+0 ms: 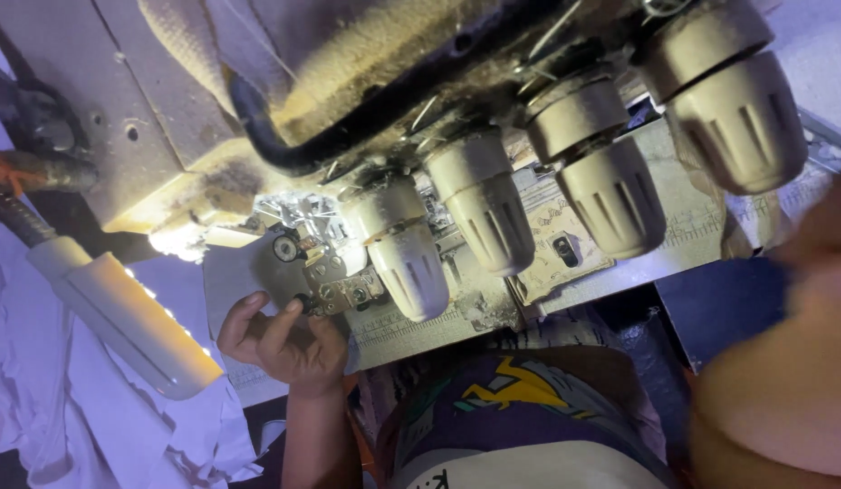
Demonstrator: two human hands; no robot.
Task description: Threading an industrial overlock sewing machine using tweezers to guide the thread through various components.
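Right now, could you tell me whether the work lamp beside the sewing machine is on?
On: the lamp shows lit dots along its edge.
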